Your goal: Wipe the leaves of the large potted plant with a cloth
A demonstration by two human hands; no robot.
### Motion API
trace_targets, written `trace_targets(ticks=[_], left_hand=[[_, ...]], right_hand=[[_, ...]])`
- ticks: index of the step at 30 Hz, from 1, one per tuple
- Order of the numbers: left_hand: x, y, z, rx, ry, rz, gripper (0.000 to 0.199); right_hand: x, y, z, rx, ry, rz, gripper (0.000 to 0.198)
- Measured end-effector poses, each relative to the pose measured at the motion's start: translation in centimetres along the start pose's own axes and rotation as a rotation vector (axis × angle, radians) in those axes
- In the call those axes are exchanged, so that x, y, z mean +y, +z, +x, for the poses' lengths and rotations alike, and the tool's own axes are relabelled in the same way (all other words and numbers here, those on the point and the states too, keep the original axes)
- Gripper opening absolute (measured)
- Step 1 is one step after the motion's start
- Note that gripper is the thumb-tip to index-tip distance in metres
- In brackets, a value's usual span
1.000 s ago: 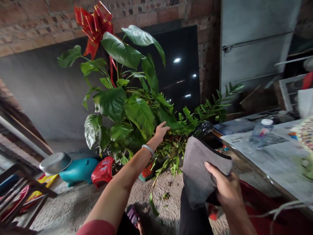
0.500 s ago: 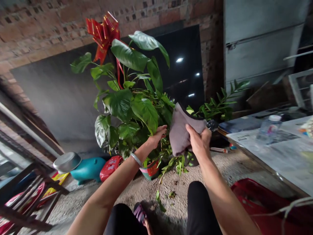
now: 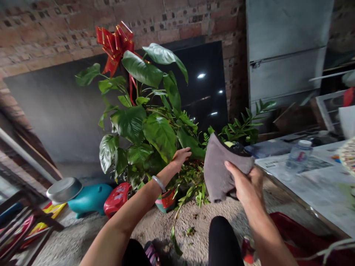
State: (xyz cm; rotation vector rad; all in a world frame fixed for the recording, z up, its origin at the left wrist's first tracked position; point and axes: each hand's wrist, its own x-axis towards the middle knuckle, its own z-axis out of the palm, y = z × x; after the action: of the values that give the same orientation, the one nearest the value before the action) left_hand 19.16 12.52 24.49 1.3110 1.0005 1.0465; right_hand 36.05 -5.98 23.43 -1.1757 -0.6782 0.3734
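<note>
A folded grey cloth point(image 3: 222, 171) with a dark edge is pinched in my right hand point(image 3: 248, 184), the thumb on top of it. The cloth hangs over the floor, right of the big leafy plant point(image 3: 159, 133). My left hand point(image 3: 181, 159), with a silver bangle on the wrist, reaches in among the lower leaves. Its fingers are stretched out beside a broad green leaf point(image 3: 191, 144); whether they touch it I cannot tell. Below that arm shows a painted pot point(image 3: 165, 201), partly hidden. A red ribbon bow point(image 3: 116, 46) tops the plant.
On the right, a table point(image 3: 327, 192) spread with newspaper bears a plastic bottle point(image 3: 299, 156). At the left are a teal piggy bank point(image 3: 91, 199), a metal bowl point(image 3: 64, 188), a red box-like object point(image 3: 118, 199) and a wooden rack point(image 3: 24, 225). A dark panel point(image 3: 69, 118) leans on the brick wall.
My right hand has moved right and down with the cloth, away from the plant. The left hand stays by the leaves, fingers still stretched out. The view has shifted slightly.
</note>
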Motion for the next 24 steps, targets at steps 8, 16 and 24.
trace_targets(ticks=[8,16,24], left_hand=[[2.5,-7.4,-6.4,-0.017,0.089,0.015,0.027],[3.5,-9.8,-8.3,0.038,0.040,0.015,0.007],[3.0,-9.3,-8.8,0.029,0.116,0.014,0.009]], right_hand=[[-3.0,9.7,0.6,-0.314,-0.247,-0.314,0.025],[-1.5,6.4,1.2,-0.171,-0.174,-0.354,0.037],[-1.8,12.4,-3.0,-0.539,-0.064,-0.659,0.027]])
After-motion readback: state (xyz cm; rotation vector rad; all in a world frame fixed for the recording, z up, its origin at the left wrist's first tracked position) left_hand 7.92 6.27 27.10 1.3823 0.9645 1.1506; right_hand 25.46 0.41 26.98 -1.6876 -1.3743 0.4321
